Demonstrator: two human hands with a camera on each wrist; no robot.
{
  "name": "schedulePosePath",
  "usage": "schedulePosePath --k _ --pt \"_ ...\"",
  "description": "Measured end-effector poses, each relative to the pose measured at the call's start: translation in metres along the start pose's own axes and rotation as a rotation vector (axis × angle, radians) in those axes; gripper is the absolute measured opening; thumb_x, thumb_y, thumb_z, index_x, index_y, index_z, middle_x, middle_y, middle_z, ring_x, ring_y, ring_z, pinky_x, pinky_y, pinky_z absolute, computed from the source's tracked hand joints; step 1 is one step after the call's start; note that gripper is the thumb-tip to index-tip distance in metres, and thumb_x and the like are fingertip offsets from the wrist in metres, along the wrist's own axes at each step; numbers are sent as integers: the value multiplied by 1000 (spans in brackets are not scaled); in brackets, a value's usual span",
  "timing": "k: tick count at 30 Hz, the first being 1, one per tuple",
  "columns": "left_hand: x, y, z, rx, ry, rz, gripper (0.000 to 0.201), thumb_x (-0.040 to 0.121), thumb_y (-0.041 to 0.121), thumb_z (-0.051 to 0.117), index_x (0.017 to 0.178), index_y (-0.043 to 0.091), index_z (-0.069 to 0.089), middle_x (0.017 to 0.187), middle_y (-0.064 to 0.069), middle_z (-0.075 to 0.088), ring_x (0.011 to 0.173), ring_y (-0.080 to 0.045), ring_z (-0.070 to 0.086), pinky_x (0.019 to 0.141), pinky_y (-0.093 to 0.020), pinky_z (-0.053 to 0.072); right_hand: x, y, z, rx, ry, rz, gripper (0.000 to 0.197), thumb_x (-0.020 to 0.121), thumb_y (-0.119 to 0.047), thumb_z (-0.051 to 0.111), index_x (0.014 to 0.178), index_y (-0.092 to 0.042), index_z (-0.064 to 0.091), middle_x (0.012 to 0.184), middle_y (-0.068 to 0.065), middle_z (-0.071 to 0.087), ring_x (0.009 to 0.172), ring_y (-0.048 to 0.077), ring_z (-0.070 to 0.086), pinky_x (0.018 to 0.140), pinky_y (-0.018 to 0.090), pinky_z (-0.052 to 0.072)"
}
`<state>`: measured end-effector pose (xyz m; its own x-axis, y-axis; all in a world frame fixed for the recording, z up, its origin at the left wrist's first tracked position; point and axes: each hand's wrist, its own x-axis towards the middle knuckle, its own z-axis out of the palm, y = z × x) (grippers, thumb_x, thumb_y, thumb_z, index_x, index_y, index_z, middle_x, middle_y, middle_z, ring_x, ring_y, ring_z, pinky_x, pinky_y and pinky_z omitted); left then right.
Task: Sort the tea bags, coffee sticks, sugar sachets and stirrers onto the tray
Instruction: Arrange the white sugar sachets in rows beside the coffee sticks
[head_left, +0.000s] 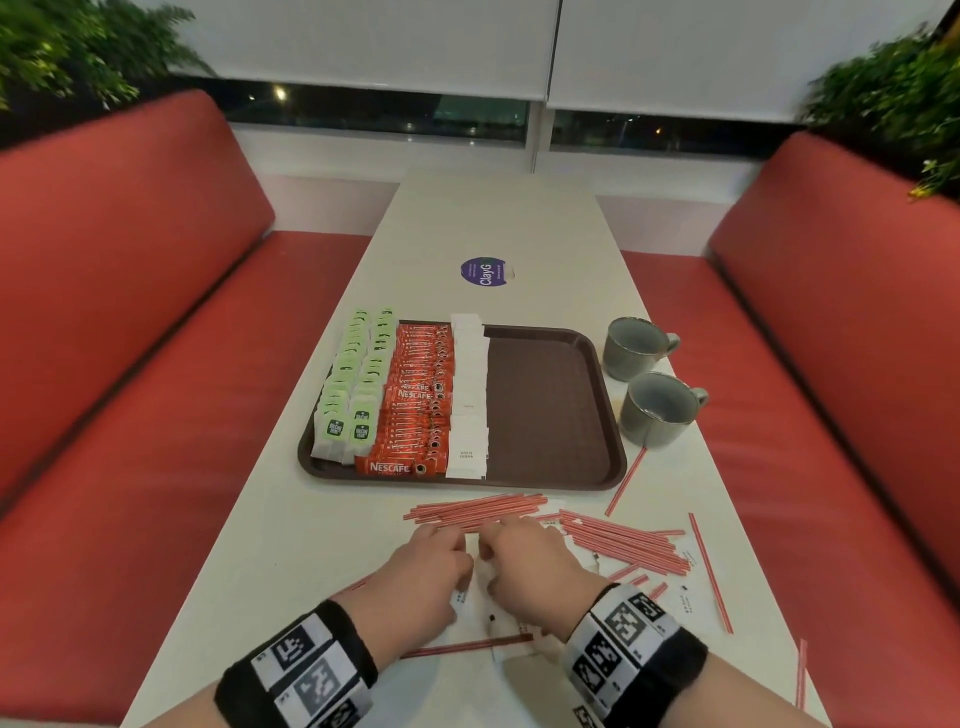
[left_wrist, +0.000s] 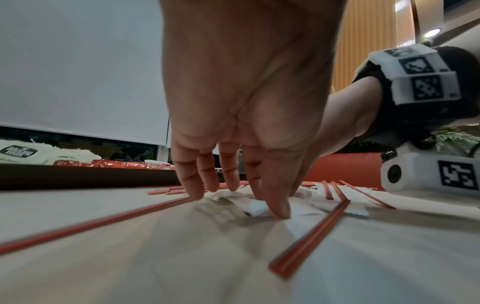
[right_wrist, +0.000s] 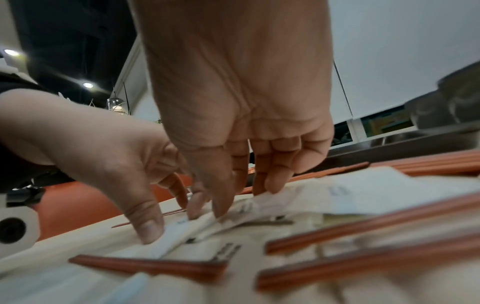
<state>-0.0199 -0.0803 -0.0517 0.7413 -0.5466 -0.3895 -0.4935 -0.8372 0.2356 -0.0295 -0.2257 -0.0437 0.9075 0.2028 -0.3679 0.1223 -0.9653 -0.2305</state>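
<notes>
The brown tray (head_left: 545, 405) holds rows of green tea bags (head_left: 353, 384), red coffee sticks (head_left: 421, 395) and white sugar sachets (head_left: 467, 395); its right half is bare. In front of it lie red stirrers (head_left: 478, 509) and loose sugar sachets (head_left: 475, 605). My left hand (head_left: 452, 556) and right hand (head_left: 491, 553) are side by side over those sachets. In the left wrist view the left hand (left_wrist: 239, 197) presses its thumb on a sachet (left_wrist: 257, 207), fingers straight. The right hand (right_wrist: 228, 199) touches the sachet pile (right_wrist: 182, 232) with its fingertips.
Two grey cups (head_left: 636, 345) (head_left: 660, 410) stand right of the tray. More stirrers (head_left: 623, 545) spread to the right, some near the table's right edge. A purple sticker (head_left: 484, 271) lies beyond the tray. Red benches (head_left: 130, 312) flank the narrow table.
</notes>
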Motion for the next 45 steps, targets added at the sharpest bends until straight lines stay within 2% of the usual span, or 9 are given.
schedulePosePath --k 5,10,18,23,29,31,35,40,45 --pt "4 -3 -2 -98 18 -42 69 79 20 73 139 21 40 144 3 31 130 -19 35 105 -28 35 1 12 4 -10 18 11 43 88 -43 56 123 -18 52 120 2 54 115 24 47 98 40 35" --pt "9 -1 -7 -58 -44 -47 99 77 21 76 152 22 12 154 1 22 138 -22 29 112 -32 30 7 4 7 1 13 35 51 88 -40 58 131 -17 46 127 4 52 122 25 44 102 42 32" --pt "9 -2 -6 95 -38 -85 68 76 32 74 135 22 42 137 0 39 128 -24 30 101 -36 41 3 2 7 -36 13 0 25 87 -31 55 109 -21 61 118 3 55 117 25 43 99 43 29" --pt "7 -5 -5 47 14 -122 65 71 38 76 125 22 43 132 1 44 123 -22 35 96 -34 42 1 -2 5 -120 -12 -55 41 81 -44 66 114 -20 60 118 2 53 114 25 42 97 45 26" --pt "0 -8 -7 12 28 -175 56 71 46 75 112 25 43 117 3 57 106 -20 51 80 -33 37 0 -7 4 -33 -46 -32 17 85 -31 64 98 -22 60 108 1 54 114 25 42 100 45 25" --pt "-4 -10 -7 -76 28 -190 47 75 43 74 106 25 43 110 3 60 93 -19 54 74 -31 39 1 -7 4 6 -46 -15 6 87 -27 61 86 -25 56 98 -3 50 113 24 43 99 44 24" --pt "-10 -22 -2 -250 53 -176 29 84 30 66 94 29 39 101 6 59 87 -16 52 68 -26 40 2 -4 4 126 -10 33 24 86 -29 62 67 -27 48 91 -8 52 109 19 46 97 40 26" --pt "-19 -43 -7 -661 165 -252 32 91 12 58 111 34 45 114 4 55 86 -12 59 65 -19 47 -6 6 -9 423 83 43 24 87 -23 59 67 -27 45 72 -10 54 77 12 56 79 29 41" --pt "-27 -42 -27 -1469 166 -392 46 94 -8 45 119 31 46 118 -15 49 85 -31 71 67 -44 59 -13 18 -25 860 67 19 17 93 -12 57 78 -20 53 70 -8 65 62 7 58 57 22 47"
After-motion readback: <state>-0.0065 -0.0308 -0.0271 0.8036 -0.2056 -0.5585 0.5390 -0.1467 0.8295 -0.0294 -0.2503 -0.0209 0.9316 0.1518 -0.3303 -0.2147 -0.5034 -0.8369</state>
